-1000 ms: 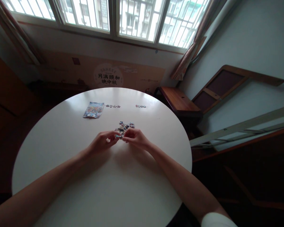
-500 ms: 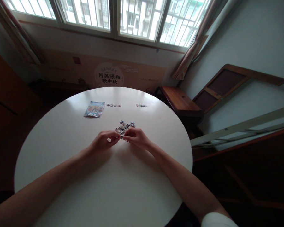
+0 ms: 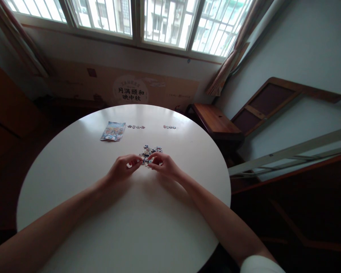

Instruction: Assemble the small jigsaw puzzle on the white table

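A small heap of loose jigsaw pieces [image 3: 150, 151] lies at the middle of a round white table [image 3: 74, 182]. My left hand [image 3: 122, 169] rests just left of the heap, fingers curled in a pinch on a small pale piece. My right hand [image 3: 164, 165] is at the heap's near edge, its fingers pinched on a puzzle piece among the heap. The fingertips of the two hands are a short way apart.
A printed picture card [image 3: 113, 131] lies at the table's far left. Two short rows of joined pieces [image 3: 136, 127] [image 3: 169, 127] sit near the far edge. A wooden stool [image 3: 214, 121] and leaning wooden frames [image 3: 272, 102] stand to the right.
My hands have slid a little toward the heap and drawn slightly apart. A pale piece now shows under my left fingers.
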